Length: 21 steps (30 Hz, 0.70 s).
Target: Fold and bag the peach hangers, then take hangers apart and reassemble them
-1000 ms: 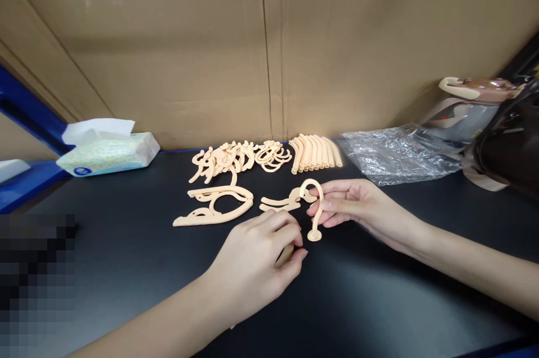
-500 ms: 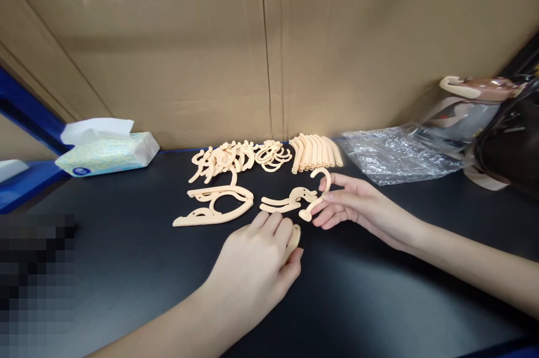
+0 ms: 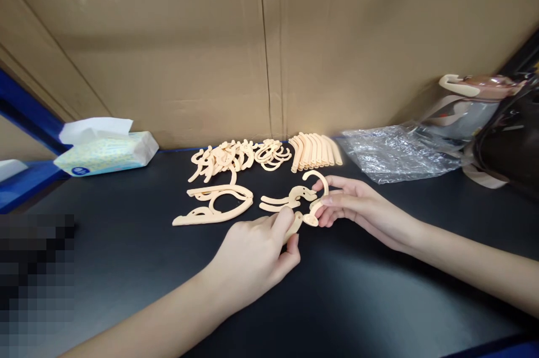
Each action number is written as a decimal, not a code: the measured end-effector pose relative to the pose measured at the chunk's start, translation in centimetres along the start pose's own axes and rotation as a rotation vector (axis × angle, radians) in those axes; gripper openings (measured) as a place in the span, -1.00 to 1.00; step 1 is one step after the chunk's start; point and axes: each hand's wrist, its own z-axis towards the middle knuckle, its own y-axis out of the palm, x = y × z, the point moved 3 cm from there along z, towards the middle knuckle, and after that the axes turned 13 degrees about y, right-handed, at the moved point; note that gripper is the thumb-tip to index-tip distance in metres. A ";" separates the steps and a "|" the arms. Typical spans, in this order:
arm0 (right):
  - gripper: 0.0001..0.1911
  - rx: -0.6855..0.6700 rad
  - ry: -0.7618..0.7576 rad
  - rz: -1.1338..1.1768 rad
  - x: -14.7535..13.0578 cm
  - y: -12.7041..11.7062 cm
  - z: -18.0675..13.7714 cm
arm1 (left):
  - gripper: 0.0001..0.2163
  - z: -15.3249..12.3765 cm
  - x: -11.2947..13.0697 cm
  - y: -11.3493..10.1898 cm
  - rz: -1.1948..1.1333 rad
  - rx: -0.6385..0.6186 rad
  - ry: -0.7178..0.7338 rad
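My right hand pinches a cream plastic hanger hook, its curved end up and its round base low. In my left hand is a cream hanger arm piece, mostly covered by my fingers; its holed end sticks out close to the hook's base. Whether the two parts touch, I cannot tell. Just behind my hands lie loose cream hanger arm pieces with curved, holed ends. To their left rests a folded cream hanger with its hook pointing away.
Along the back are a pile of hanger arm pieces, a heap of hooks and a row of bent tubes. A tissue pack stands left. Clear plastic wrap and a bottle are at right, before a cardboard wall.
My right hand has turned the hook so that its round base faces more toward me. My left hand has shifted slightly, bringing the arm piece's end up near that base.
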 end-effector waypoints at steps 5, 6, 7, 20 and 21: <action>-0.74 -0.017 -0.012 0.042 0.5 0.2 0.2 | -0.96 0.0 -0.3 0.1 0.014 -0.041 0.031; -0.73 -0.020 -0.016 0.051 0.6 0.2 0.2 | -0.96 0.0 -0.3 0.1 0.012 -0.047 0.033; -0.73 -0.023 -0.022 0.057 0.7 0.2 0.3 | -0.96 0.1 -0.3 0.1 0.007 -0.051 0.031; -0.77 -0.011 -0.007 0.029 1.0 0.0 0.7 | -0.89 0.2 -0.6 0.0 -0.108 -0.056 -0.020; -0.76 -0.010 -0.004 0.025 1.0 0.0 0.7 | -0.89 0.2 -0.6 0.0 -0.110 -0.052 -0.018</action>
